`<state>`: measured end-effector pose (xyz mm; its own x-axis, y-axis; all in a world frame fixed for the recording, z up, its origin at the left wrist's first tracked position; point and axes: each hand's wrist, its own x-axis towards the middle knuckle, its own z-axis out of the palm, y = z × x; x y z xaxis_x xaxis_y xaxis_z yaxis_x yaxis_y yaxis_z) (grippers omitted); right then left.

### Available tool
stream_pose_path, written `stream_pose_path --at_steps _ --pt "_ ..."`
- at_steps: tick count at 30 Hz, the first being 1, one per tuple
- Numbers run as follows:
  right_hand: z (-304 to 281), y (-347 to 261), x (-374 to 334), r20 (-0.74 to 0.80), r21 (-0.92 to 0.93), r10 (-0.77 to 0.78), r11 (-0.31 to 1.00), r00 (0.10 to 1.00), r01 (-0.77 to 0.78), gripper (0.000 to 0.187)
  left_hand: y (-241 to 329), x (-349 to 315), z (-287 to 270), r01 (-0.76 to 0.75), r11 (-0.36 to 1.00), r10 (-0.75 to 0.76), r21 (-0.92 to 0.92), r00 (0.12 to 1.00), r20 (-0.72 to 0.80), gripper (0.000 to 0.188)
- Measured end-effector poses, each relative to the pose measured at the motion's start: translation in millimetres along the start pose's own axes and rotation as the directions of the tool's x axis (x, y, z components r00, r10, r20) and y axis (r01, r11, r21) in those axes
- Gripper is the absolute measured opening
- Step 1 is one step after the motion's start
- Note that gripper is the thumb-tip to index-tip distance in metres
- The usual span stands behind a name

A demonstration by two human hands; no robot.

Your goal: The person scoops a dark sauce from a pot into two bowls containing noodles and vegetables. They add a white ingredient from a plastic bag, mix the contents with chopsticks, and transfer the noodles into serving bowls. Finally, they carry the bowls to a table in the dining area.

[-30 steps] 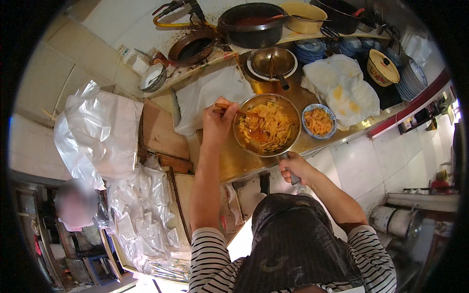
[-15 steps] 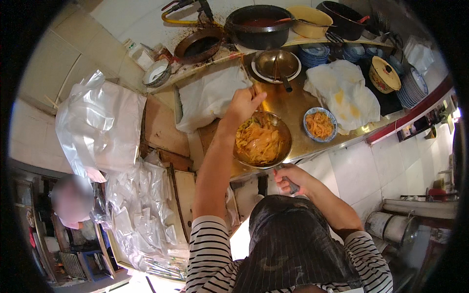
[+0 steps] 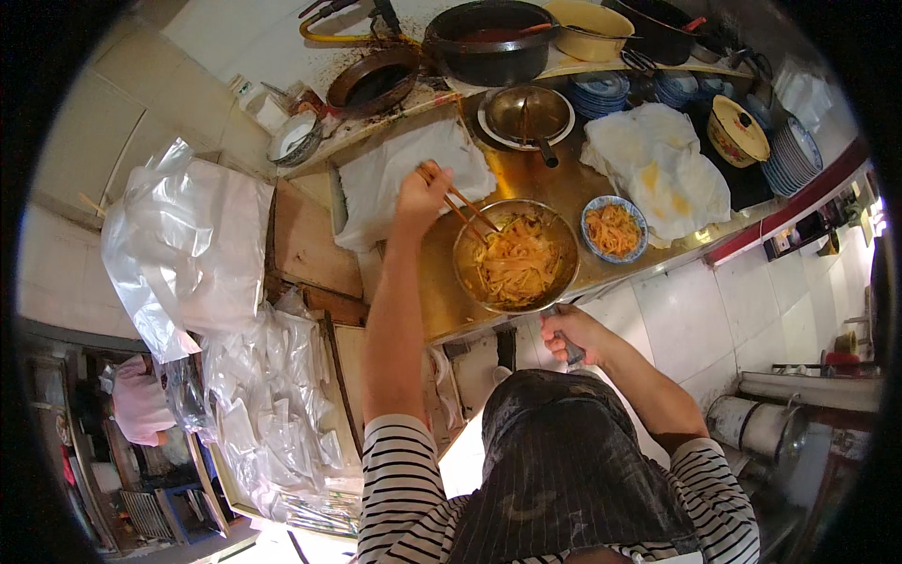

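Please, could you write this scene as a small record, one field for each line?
Left hand: holds chopsticks, their lower ends in the pan
Right hand: grips the handle of the pan
Pan contents: orange-yellow, noodle-like strips
Pan support: cannot tell whether it rests on the metal counter
Right of pan: blue-and-white bowl with similar strips
Beyond bowl: white cloth with yellow stains

The left fingers (image 3: 432, 175) hold chopsticks (image 3: 473, 209) angled into shredded food (image 3: 517, 268) in a pan (image 3: 565, 242) at the edge of the table (image 3: 437, 296); the right fingers (image 3: 556, 329) grip its handle (image 3: 572, 352). Right of it stands a patterned bowl (image 3: 641, 243) of orange shreds (image 3: 612, 230).
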<state>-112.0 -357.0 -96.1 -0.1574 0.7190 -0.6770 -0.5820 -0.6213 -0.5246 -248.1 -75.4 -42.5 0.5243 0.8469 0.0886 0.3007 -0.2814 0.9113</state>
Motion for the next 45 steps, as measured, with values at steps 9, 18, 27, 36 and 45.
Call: stream_pose_path --at_steps 9,18,27,36,45 --pt "-9 -11 13 -0.12 -0.184 -0.1 0.98 0.988 0.077 0.033 -29 -76 16 0.108 0.913 -0.294 -0.393 0.843 -0.452 0.016" --pt "6 -29 14 -0.059 -0.202 -0.101 0.976 0.993 0.087 0.05 -20 -91 33 -0.173 0.66 -0.4 -0.731 0.743 -0.537 0.017" --pt "7 -32 20 -0.078 -0.202 -0.109 0.975 0.991 0.091 0.028 -13 -84 17 -0.208 0.972 0.076 -0.107 0.716 -0.694 0.02" --pt "-1 -27 28 -0.052 -0.196 -0.112 0.975 0.992 0.1 0.056 -26 -91 16 -0.073 0.963 -0.162 -0.258 0.607 -0.778 0.02" --pt "-1 -32 25 -0.075 -0.139 -0.146 0.981 0.987 0.134 0.037 23 -91 50 -0.162 0.795 -0.355 -0.585 0.658 -0.664 0.017"
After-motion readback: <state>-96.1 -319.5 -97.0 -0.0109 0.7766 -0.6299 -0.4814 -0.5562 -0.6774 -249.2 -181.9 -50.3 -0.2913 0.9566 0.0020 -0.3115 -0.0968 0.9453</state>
